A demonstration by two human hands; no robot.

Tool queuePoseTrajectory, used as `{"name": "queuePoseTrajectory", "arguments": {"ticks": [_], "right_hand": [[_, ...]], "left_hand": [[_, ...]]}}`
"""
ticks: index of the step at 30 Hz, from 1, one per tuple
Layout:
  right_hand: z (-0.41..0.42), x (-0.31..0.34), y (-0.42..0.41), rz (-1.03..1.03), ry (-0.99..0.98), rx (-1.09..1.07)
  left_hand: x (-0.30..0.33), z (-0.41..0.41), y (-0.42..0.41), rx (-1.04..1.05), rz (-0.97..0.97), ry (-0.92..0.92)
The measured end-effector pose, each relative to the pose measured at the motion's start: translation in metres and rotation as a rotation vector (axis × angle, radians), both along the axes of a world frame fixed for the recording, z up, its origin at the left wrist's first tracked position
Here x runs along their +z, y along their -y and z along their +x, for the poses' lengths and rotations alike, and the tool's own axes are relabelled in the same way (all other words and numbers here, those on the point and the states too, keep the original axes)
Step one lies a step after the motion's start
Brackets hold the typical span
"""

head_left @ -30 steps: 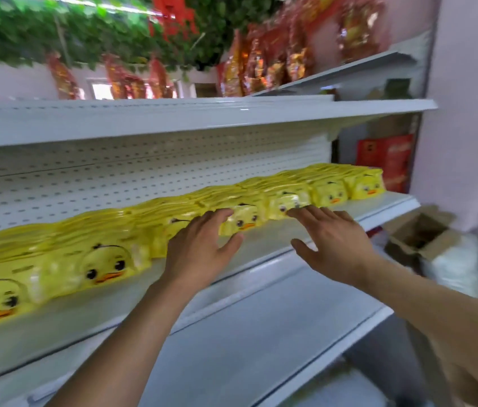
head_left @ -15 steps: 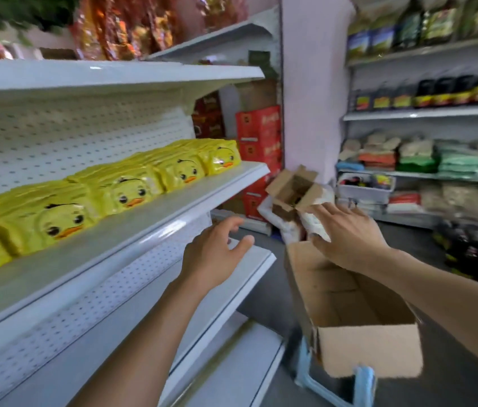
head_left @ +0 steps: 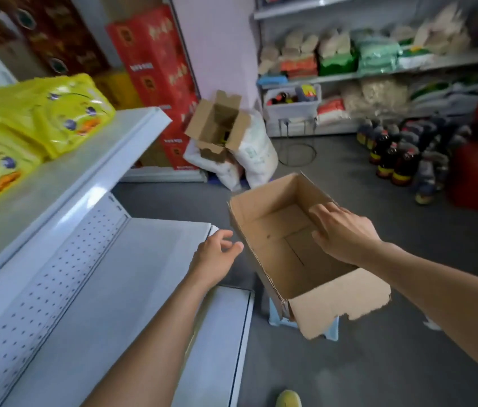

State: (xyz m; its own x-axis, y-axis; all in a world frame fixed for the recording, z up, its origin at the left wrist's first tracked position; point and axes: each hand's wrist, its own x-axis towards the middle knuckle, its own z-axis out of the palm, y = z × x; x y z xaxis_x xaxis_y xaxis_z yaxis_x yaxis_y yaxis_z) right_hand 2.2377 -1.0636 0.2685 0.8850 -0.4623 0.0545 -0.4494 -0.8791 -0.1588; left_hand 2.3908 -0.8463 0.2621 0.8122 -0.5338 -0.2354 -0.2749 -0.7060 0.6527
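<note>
An empty open cardboard box (head_left: pixel 276 245) sits on a pale blue stool (head_left: pixel 331 329) on the grey floor, beside the end of a white shelf unit (head_left: pixel 143 259). My right hand (head_left: pixel 346 233) lies over the box's right wall with fingers fairly straight and the thumb inside the box. My left hand (head_left: pixel 214 259) hovers by the box's left wall, fingers loosely curled and holding nothing. Yellow duck-print packets (head_left: pixel 41 121) lie in a row on the upper shelf at the left.
A smaller open cardboard box (head_left: pixel 217 124) rests on a white sack (head_left: pixel 256 154) against the far wall, next to stacked red cartons (head_left: pixel 155 60). Dark bottles (head_left: pixel 393 163) stand on the floor at right under shelves of bagged goods (head_left: pixel 378 57). My yellow shoe (head_left: pixel 289 399) shows below.
My view swung right and down from the duck packets to the box. Both hands left the shelf; the right came onto the box's right wall, the left dropped beside the box.
</note>
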Motion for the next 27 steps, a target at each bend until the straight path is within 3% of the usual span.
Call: {"name": "queuePoseTrajectory", "arguments": {"ticks": [8, 14, 20, 27], "right_hand": [[0.029, -0.129, 0.042, 0.338, -0.352, -0.427], [0.020, -0.204, 0.059, 0.638, -0.569, -0.809], [0.033, -0.273, 0.062, 1.128, -0.323, -1.159], [0.011, -0.285, 0.069, 1.253, 0.053, -1.194]], "left_hand": [[-0.131, 0.074, 0.074, -0.068, 0.134, -0.284], [-0.215, 0.103, 0.115, 0.160, 0.150, -0.545], [-0.268, 0.124, 0.149, 0.345, 0.133, -0.718], [-0.267, 0.103, 0.163, 0.337, 0.111, -0.661]]}}
